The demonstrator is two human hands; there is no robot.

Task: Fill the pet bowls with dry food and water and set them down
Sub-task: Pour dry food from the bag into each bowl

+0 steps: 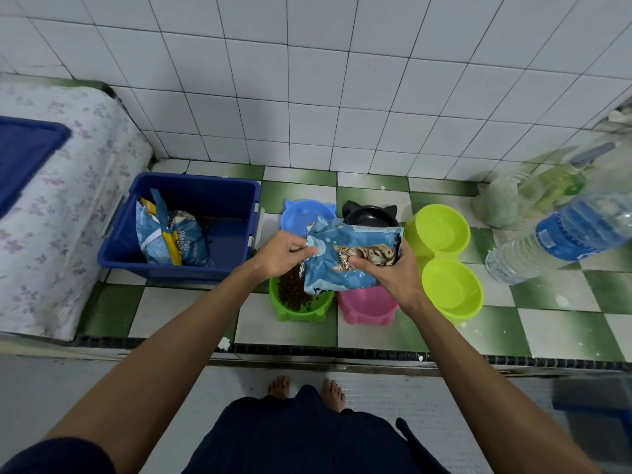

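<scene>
A blue foil cat-food bag printed with a tabby cat (352, 260) is held between both hands above a green plastic cat-eared bowl (301, 302) partly filled with brown dry kibble (292, 290). Its open end is pinched by the left hand (284, 253); its lower side is gripped by the right hand (393, 271). Both arms are extended forward. A pink plastic bowl (367, 306) is seen just beside the green one.

both hands grip cat-food bag (352, 260) — above green bowl (301, 302) | kibble (292, 292) inside | pink bowl (367, 306) beside
</scene>
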